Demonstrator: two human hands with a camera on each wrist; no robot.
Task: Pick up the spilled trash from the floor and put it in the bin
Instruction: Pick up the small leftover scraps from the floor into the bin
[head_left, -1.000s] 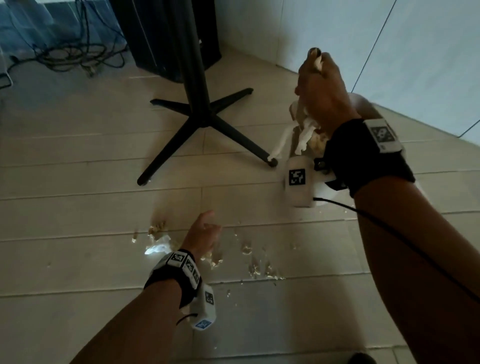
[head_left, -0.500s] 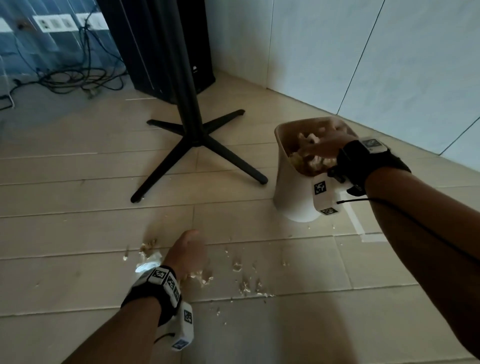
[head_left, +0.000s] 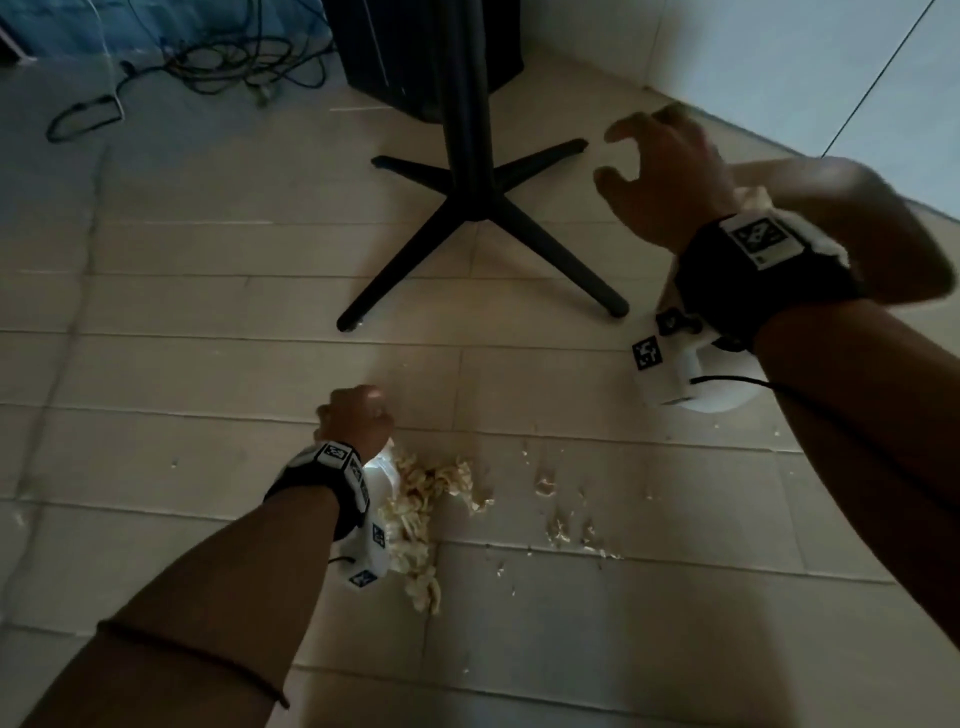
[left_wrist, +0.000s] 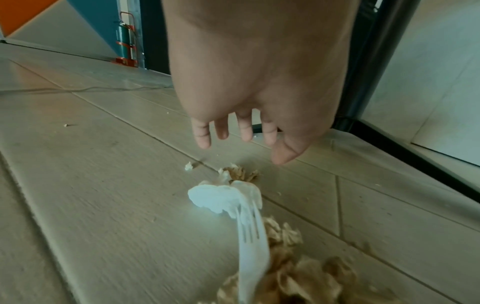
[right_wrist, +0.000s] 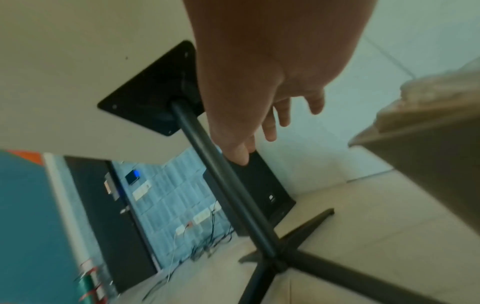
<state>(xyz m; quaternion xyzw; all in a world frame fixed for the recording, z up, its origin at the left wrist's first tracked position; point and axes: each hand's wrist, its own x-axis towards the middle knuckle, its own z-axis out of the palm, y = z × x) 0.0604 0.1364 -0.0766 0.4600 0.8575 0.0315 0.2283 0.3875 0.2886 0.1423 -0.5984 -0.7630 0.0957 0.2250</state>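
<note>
A heap of tan shredded trash (head_left: 421, 499) lies on the floor tiles just right of my left wrist. In the left wrist view the trash heap (left_wrist: 298, 277) has a white plastic fork (left_wrist: 252, 246) and a crumpled white tissue (left_wrist: 221, 197) lying on it. My left hand (left_wrist: 239, 148) hovers above the floor beyond them, fingers hanging loose and empty. My right hand (head_left: 623, 156) is raised in the air with spread, half-curled fingers and holds nothing. The bin (head_left: 732, 402) is mostly hidden behind my right wrist; the right wrist view shows the bin (right_wrist: 428, 144) filled with trash.
Small crumbs (head_left: 566, 525) are scattered right of the heap. A black table stand (head_left: 478, 208) with four feet rises between my hands and the back wall. A black box (head_left: 415, 52) and loose cables (head_left: 234, 62) lie behind it. White wall panels close the right side.
My right hand has come up out of the bin, empty, and moved left. My left hand has shifted forward past the heap. The head camera has tilted down and closer.
</note>
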